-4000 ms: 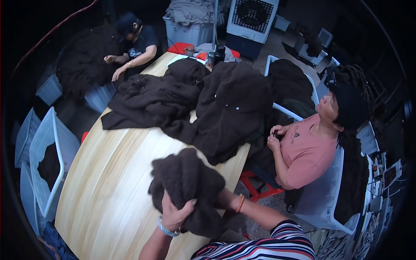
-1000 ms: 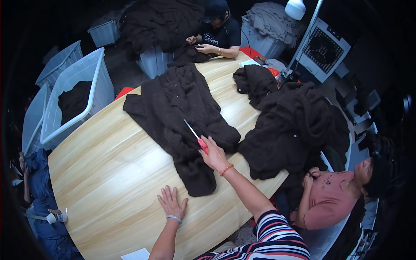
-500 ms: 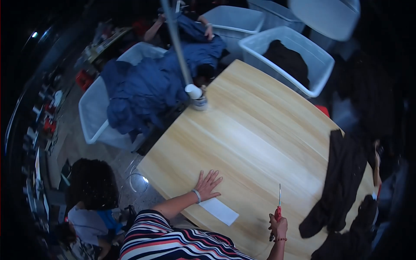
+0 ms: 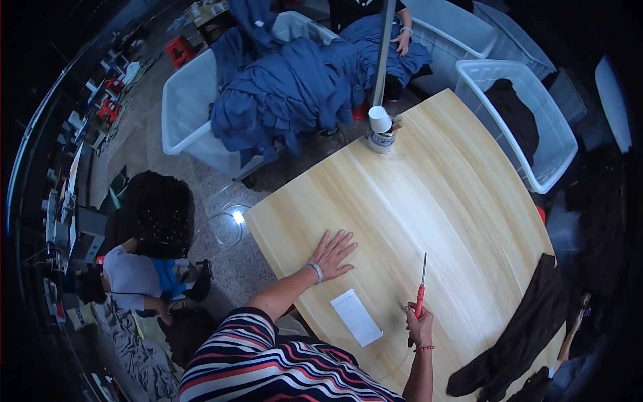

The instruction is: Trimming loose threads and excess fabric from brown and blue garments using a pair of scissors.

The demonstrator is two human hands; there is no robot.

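Observation:
My left hand (image 4: 333,253) lies flat on the wooden tabletop (image 4: 442,201), fingers spread, holding nothing. Just below it on the table is a white paper slip (image 4: 357,317) with faint lines. My right hand (image 4: 420,328) is closed around a red-handled tool (image 4: 420,301) with a long thin metal shaft pointing away from me; its exact kind I cannot make out. To the right of that hand, dark brown cloth (image 4: 512,335) lies along the table's right edge.
A white cup (image 4: 380,119) sits upside down on a can (image 4: 382,142) by the far corner, beside a metal pole (image 4: 384,53). Blue garments (image 4: 295,87) heap over a bin at the far left, with a person behind. Another bin (image 4: 479,114) holds dark cloth. Someone bends low at left.
My view has swung left, so the table and bins appear shifted. My left hand remains flat on the table, now clear of the paper slip. The right hand keeps its grip on the tool.

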